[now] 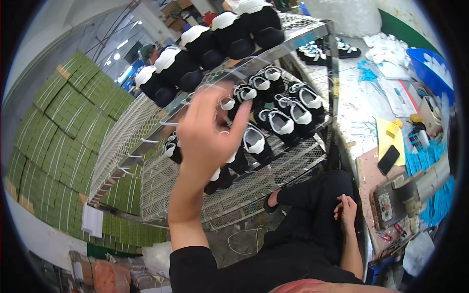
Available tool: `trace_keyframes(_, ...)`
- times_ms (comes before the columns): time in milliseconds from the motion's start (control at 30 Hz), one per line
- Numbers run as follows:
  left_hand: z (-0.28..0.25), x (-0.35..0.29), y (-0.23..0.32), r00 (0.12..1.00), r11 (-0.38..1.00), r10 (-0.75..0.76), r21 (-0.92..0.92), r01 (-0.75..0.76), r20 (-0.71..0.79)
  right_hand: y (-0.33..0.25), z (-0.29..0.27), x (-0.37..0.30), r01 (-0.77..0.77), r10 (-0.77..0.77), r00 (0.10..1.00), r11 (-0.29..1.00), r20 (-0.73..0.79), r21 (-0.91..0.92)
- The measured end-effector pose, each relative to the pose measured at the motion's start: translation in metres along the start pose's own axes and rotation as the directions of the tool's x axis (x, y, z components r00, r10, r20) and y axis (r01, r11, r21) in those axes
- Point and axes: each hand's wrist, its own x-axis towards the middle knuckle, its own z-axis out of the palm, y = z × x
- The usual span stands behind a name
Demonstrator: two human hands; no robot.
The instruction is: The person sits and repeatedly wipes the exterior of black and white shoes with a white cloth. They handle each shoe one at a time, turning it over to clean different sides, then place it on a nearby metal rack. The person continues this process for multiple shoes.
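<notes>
My left hand (210, 129) is raised in front of a metal mesh rack, slightly blurred, its thumb and fingers curved apart with nothing visible between them. Behind it, partly hidden, black shoes with white heel parts stand on the middle shelf; one such shoe (256, 142) is just right of my wrist. More black and white shoes (186, 70) line the top shelf above the hand. My right hand (346, 209) rests beside my thigh at the workbench edge, fingers loosely bent and apart from the thumb, with nothing visible in it.
The mesh rack (328, 30) stands ahead. To the right, a workbench (362, 134) holds a machine (391, 205), a phone (388, 160), yellow paper, blue strips and a blue bin (430, 73). Stacked green bundles (63, 132) rise at left. A white cord (244, 251) lies on the floor.
</notes>
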Motion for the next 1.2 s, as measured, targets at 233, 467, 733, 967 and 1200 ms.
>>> trace_keyframes(233,0.089,0.154,-0.015,0.984,0.787,0.109,0.593,-0.172,0.141,0.007,-0.006,-0.017,0.078,-0.080,0.994,0.996,0.074,0.037)
trace_keyframes(467,0.068,0.085,0.029,0.911,0.917,0.395,-0.014,-0.399,-0.115,0.038,-0.019,-0.016,0.248,-0.259,0.957,0.965,0.134,0.091)
trace_keyframes(733,0.089,-0.113,0.079,0.949,0.845,0.312,-0.445,-0.296,-0.039,-0.068,-0.017,-0.041,0.244,-0.269,0.960,0.942,0.083,0.231)
trace_keyframes(967,0.140,-0.319,0.147,0.939,0.583,0.089,-0.782,0.221,0.332,-0.065,-0.072,-0.074,0.306,-0.283,0.951,0.915,-0.123,0.261)
trace_keyframes(1200,0.131,-0.379,0.142,0.828,0.473,0.180,-0.785,0.400,0.531,-0.055,-0.070,-0.103,0.148,-0.130,0.976,0.985,-0.175,0.091)
